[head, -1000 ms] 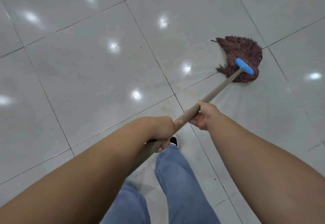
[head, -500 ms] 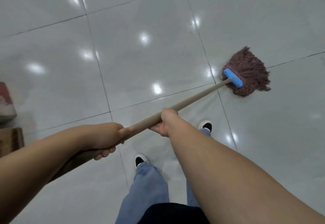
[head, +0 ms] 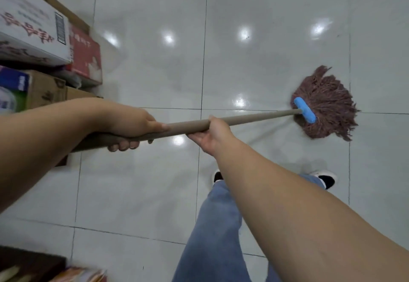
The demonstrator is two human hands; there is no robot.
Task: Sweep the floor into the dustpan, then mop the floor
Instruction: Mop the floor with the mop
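You are standing on a glossy floor (head: 155, 78) of large pale tiles with dark grout lines, and ceiling lights are showing on it as bright spots. Stacked cardboard boxes (head: 44, 38) are sitting along the left edge — a white one on top, a red one and brown ones beneath — and something dark is lying at the bottom left corner, too blurred to tell. Your jeans (head: 212, 233) and two black-and-white shoes (head: 325, 178) are showing below.

You are holding the mop (head: 325, 104) with both hands. Your left hand (head: 132, 124) is gripping the near part of the tan handle (head: 250, 117), fingers (head: 124, 145) wrapping fully round it from above. Your right hand (head: 212, 135) is holding it further along, curling up round it from below. The handle is running out to the right — its blue clamp (head: 305, 110) is pressing the brown strands, which are lying fanned on the floor, well ahead of your feet.
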